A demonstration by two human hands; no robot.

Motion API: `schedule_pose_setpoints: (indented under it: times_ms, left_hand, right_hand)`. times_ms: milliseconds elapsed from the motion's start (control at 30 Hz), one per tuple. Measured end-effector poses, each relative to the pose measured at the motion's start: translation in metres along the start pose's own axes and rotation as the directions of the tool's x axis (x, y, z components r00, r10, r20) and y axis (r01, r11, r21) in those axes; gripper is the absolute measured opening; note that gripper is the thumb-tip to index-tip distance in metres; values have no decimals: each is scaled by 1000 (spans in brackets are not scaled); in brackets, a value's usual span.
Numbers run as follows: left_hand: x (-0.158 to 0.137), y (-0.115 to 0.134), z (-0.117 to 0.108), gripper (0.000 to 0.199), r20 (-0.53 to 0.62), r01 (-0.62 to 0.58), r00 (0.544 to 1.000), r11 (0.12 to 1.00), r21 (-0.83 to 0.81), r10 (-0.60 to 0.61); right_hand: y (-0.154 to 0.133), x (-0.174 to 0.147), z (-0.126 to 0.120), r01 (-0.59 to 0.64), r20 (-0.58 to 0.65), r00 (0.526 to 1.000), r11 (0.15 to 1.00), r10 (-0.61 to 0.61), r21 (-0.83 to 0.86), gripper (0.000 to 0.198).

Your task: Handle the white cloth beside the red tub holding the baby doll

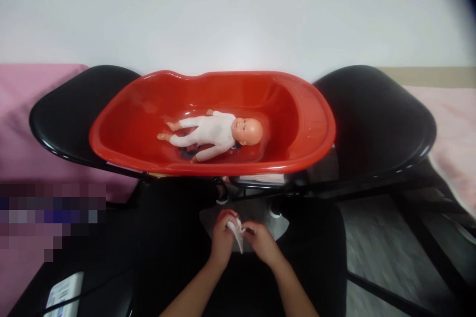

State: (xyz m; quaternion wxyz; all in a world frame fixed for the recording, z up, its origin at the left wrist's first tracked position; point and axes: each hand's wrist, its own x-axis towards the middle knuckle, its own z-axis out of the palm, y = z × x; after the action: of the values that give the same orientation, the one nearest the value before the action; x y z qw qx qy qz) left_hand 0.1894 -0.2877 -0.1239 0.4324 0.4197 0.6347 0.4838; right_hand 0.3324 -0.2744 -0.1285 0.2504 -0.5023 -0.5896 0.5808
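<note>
My left hand and my right hand meet low in the view, over my lap, and both pinch a small white cloth between them. Beyond them a red plastic baby tub rests across two black chairs. Inside the tub lies a baby doll in a white suit, on its back, head to the right, feet to the left. Both hands are well short of the tub.
A black chair stands on the left and another black chair on the right, under the tub's ends. Pink fabric covers the left side, pale pink fabric the right. A white wall is behind. A white device lies at lower left.
</note>
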Motion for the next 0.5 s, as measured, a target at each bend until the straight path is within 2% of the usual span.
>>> schedule_pose_setpoints:
  times_ms: [100,167,267,367,500]
  left_hand:
    - [1,-9,0,19,4,39,999,997,62,-40]
    - [2,-14,0,23,-11,67,998,994,85,-66]
    - [3,-18,-1,27,24,101,994,988,118,-104]
    - [5,-15,-3,27,12,102,995,989,110,-104]
    - [8,-5,-7,34,-71,125,990,992,33,-122]
  right_hand:
    - [-1,3,-1,-45,-132,990,998,39,-42,20]
    - [-3,4,-2,-120,-172,977,991,129,63,23]
    - [-6,4,-3,-183,-135,966,952,221,247,24]
    - [-8,2,-1,-158,-54,982,942,181,298,20]
    - [-13,0,3,2,-22,1000,988,1,157,12]
